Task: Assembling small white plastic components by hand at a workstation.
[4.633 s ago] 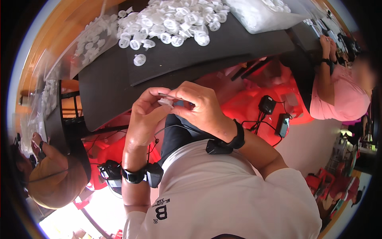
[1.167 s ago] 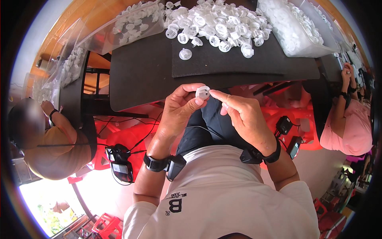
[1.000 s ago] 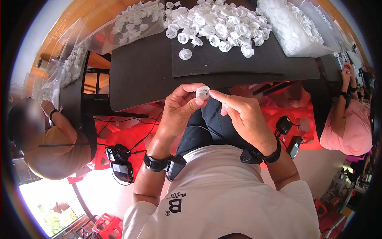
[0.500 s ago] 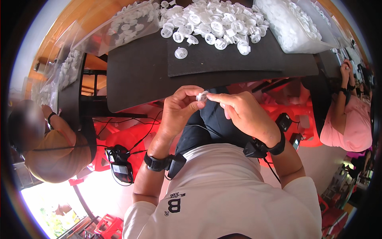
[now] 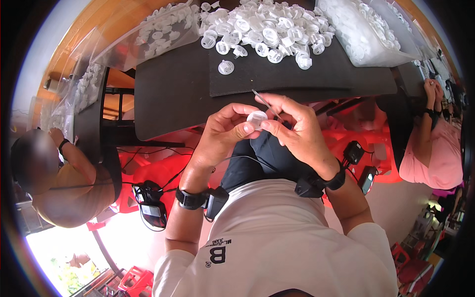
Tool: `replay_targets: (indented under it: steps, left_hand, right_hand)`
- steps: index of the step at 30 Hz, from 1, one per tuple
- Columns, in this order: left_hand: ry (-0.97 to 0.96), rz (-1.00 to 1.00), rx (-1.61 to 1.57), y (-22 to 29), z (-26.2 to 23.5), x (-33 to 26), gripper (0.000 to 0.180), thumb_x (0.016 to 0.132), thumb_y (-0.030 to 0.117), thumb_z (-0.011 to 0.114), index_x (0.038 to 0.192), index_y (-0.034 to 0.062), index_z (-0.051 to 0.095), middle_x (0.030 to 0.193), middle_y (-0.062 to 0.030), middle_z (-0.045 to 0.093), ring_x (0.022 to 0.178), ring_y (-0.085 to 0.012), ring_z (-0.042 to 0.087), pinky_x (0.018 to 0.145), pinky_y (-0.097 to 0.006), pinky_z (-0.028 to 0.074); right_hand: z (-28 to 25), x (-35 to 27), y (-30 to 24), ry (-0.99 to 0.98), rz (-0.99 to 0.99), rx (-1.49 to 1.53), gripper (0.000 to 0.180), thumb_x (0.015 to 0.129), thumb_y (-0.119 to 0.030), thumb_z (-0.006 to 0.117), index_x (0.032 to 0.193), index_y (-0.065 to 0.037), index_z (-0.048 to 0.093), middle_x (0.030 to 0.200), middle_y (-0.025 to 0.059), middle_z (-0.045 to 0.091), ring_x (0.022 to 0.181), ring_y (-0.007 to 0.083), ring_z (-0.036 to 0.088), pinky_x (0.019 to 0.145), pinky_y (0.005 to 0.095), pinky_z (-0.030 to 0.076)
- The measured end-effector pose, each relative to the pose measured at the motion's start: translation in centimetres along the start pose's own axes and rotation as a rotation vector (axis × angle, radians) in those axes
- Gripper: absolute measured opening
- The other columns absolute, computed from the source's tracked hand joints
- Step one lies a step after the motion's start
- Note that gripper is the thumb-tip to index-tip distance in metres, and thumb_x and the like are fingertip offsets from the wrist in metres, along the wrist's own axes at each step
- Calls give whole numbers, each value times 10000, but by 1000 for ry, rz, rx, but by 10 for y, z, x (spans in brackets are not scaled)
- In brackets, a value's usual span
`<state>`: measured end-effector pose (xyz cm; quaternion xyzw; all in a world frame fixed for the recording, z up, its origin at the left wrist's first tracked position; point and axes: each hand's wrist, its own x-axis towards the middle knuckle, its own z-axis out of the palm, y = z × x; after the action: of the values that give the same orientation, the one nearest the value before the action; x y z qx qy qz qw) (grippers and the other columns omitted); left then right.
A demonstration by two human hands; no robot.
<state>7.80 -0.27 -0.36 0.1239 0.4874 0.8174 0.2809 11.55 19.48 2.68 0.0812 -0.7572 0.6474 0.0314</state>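
Note:
Just beyond my lap, a small white round plastic part (image 5: 257,118) sits between the thumb and fingers of my left hand (image 5: 225,129), its disc face turned up. My right hand (image 5: 300,129) has its thumb against the near right edge of the same part. A slim grey metal tool (image 5: 266,103) with a narrow tip is held in the right fingers, its tip pointing away to the upper left. Its handle end is hidden in the hand, so I cannot tell its exact kind.
On the dark table (image 5: 168,94), a black mat (image 5: 277,81) bears a heap of similar white parts (image 5: 269,34). Clear bins of parts stand left (image 5: 148,47) and right (image 5: 376,44). People sit left (image 5: 74,173) and right (image 5: 430,148). Cables (image 5: 170,168) hang beside red stools.
The white part has turned so its disc face shows. My right forefinger has left it, the right thumb now touches it, and the metal tool has come into sight.

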Motion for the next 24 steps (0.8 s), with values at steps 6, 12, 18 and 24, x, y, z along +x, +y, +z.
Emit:
replay_targets:
  steps: [6, 12, 18, 24]
  left_hand:
    - [-4, 145, 34, -11, 6, 2, 390, 894, 117, 727, 1245, 21, 587, 1155, -92, 664, 1037, -148, 638, 917, -302, 533]
    - [17, 79, -96, -14, 5, -2, 378, 883, 100, 735, 1231, 29, 604, 1177, -89, 660, 1068, -159, 626, 932, -318, 522]
    - [70, 86, -60, -10, 6, -2, 387, 883, 102, 735, 1237, 33, 597, 1173, -73, 655, 1040, -141, 637, 913, -288, 540]
    - [107, 139, 49, -13, 7, -2, 411, 865, 81, 749, 1241, 25, 595, 1155, -62, 656, 1026, -130, 635, 917, -292, 547]
  right_hand:
    - [7, -3, -1, 38, 119, 218, 295, 894, -22, 678, 1189, -21, 673, 895, 12, 678, 667, 13, 544, 522, 182, 430]
    - [6, -5, 1, 97, -89, -29, 317, 919, -10, 630, 1235, -16, 648, 815, 53, 633, 641, 92, 568, 553, 224, 451]
    - [-9, -23, -9, 37, -201, -351, 434, 909, 61, 549, 1328, -47, 586, 786, 139, 617, 689, 252, 652, 627, 330, 521]
    - [-10, -33, -6, 27, -307, -679, 613, 768, 85, 586, 1334, -151, 604, 750, 81, 596, 614, 259, 612, 540, 369, 510]
